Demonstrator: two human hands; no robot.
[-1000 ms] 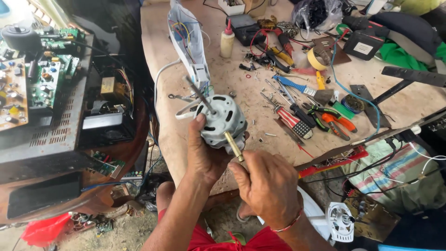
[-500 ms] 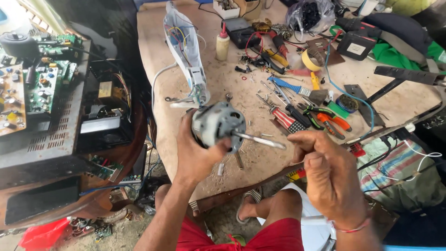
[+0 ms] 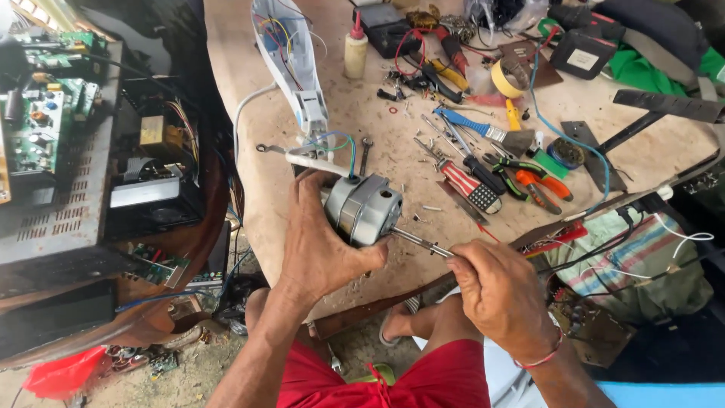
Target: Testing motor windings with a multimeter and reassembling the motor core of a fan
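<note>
My left hand [image 3: 321, 242] grips a grey metal fan motor [image 3: 362, 210] over the front edge of a worn wooden table [image 3: 302, 45]. The motor lies on its side, its steel shaft [image 3: 419, 242] pointing right. My right hand [image 3: 502, 295] pinches the end of that shaft between thumb and fingers. Blue, green and white wires run from the motor up to a white plastic fan housing [image 3: 291, 64] lying on the table.
Screwdrivers [image 3: 468, 185], orange-handled pliers [image 3: 540, 181], a blue brush [image 3: 472, 125], a glue bottle [image 3: 355, 49], a tape roll [image 3: 507, 75] and a multimeter [image 3: 385, 26] litter the table. An opened device with circuit boards [image 3: 45, 128] stands at left. My knees in red shorts [image 3: 393, 378] are below.
The motor has been turned from shaft-toward-me to lying sideways with its shaft pointing right. My right hand moved right and now holds the shaft's end.
</note>
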